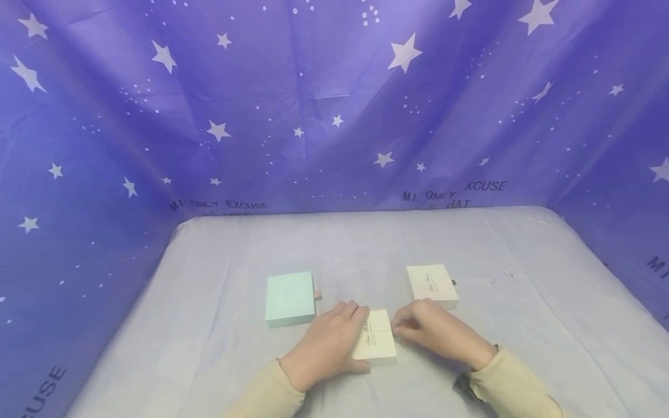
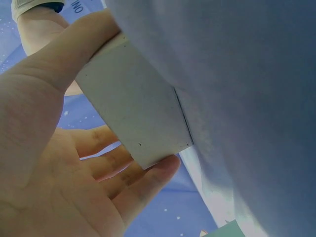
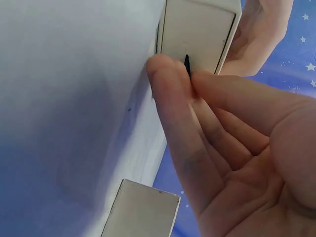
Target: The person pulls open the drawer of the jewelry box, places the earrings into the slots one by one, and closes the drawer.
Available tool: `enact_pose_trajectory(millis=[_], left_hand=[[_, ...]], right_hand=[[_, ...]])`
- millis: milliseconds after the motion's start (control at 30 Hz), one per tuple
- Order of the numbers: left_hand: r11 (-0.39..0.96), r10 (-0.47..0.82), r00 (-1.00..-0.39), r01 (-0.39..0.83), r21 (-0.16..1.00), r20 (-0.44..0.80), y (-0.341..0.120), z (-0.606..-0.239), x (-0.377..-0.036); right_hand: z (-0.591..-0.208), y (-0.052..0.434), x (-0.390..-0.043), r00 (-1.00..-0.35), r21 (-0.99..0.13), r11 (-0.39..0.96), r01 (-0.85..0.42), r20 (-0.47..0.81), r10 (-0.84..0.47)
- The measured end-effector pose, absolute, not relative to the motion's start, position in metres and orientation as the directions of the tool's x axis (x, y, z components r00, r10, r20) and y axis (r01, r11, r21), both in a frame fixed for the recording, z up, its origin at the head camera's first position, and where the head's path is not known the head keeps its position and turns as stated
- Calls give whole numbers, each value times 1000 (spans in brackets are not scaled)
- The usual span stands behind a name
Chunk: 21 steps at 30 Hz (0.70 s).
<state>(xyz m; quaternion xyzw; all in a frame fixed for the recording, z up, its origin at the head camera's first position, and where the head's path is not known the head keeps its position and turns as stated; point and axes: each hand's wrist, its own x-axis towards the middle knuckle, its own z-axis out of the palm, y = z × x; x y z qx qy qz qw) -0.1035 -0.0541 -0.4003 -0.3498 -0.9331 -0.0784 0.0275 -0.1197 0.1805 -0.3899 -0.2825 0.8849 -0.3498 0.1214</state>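
Left grip (image 1: pixel 326 342) clamps the cream box (image 1: pixel 377 342) between thumb and fingers, palm down. Right grip (image 1: pixel 425 328) pinches a dark tab (image 3: pixel 186 64) at the box's end face. Script on the box lid is too small to read. Left of this box lies a green box (image 1: pixel 290 298); behind it, a second cream box (image 1: pixel 431 284). All rest on the table (image 1: pixel 366 249).

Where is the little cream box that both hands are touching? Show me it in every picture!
Head view: the cream box lies low in the middle, on the table, between the left hand and right hand.
Left wrist view: upper middle, its side held between thumb and fingers.
Right wrist view: top centre, the right hand pinching its small dark tab.
Shared landmark: the pale grey table cover.
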Motion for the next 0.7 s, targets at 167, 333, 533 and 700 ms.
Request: enact_pose_trajectory(millis=[167,333,533,700], left_hand=[[744,647,-755,656,129,107,-53,-401,-103],[749,642,-760,650,130,99,-54,-400,-103],[751,642,-761,648,126,90,-54,-399,-103],[745,648,-755,655,123,96,-54,-399,-103]], right_hand=[[-391,183,-121,-816,-687,604,-404,-28,-578],[-392,189,-121,-819,-672,616,-411,-25,-573],[-391,196,-120,-831,-660,634,-402,-28,-556],[-390,204,-118,-837,-642,648,-411,-17,-547]])
